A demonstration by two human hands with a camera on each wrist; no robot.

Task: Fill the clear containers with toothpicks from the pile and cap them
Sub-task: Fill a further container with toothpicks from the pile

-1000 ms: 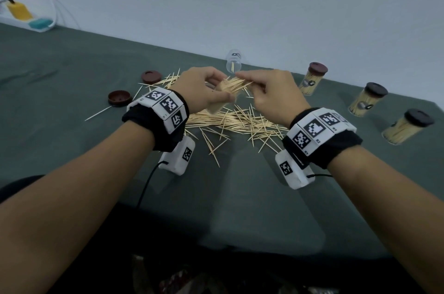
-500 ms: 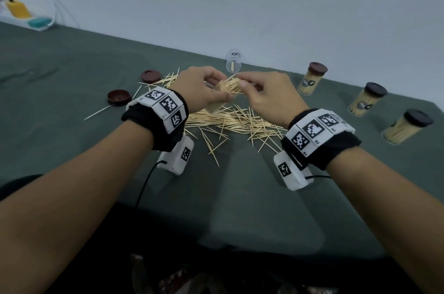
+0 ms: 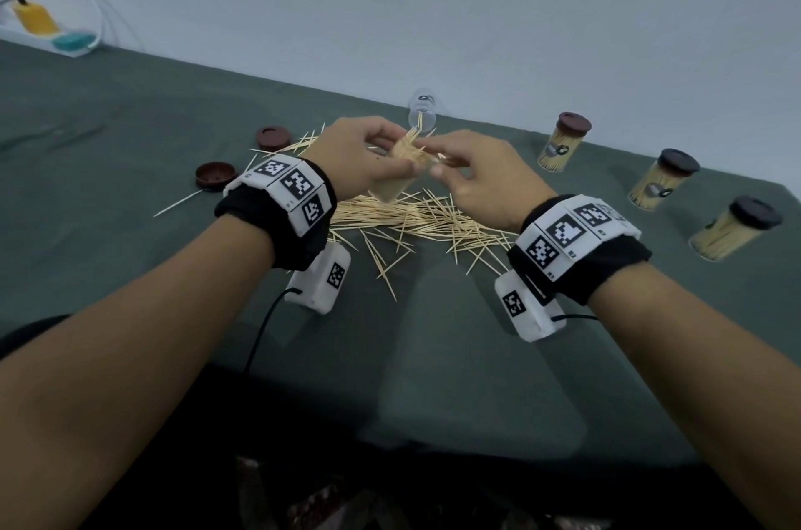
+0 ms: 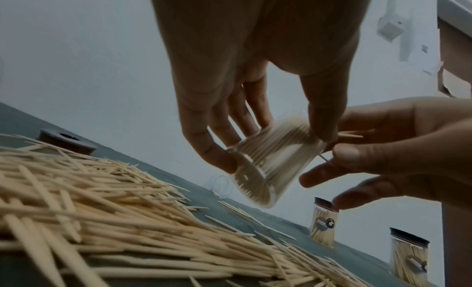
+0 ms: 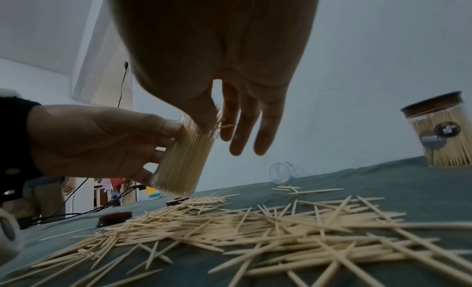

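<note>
Now, step in hand: topping up 1 clear container w/ toothpicks, frame centre of head view
Left hand: thumb + fingers curled round the container wall, holding it tilted above the pile, clear of the cloth
Right hand: thumb + forefinger pinch a few picks at the container mouth; other fingers hang loose
Do it well: I'd keep the picks parallel to those already packed, feed tips in at the tilt, tap to settle; looks nearly full, so forcing could splay them out
Left wrist view only: container's clear base, picks packed tight to it; 1 pick pinched at the rim
Right wrist view only: pick tips bristling past the rim
Head view only: 3 capped jars at right, 2 loose caps left, 1 near-empty container top centre
</note>
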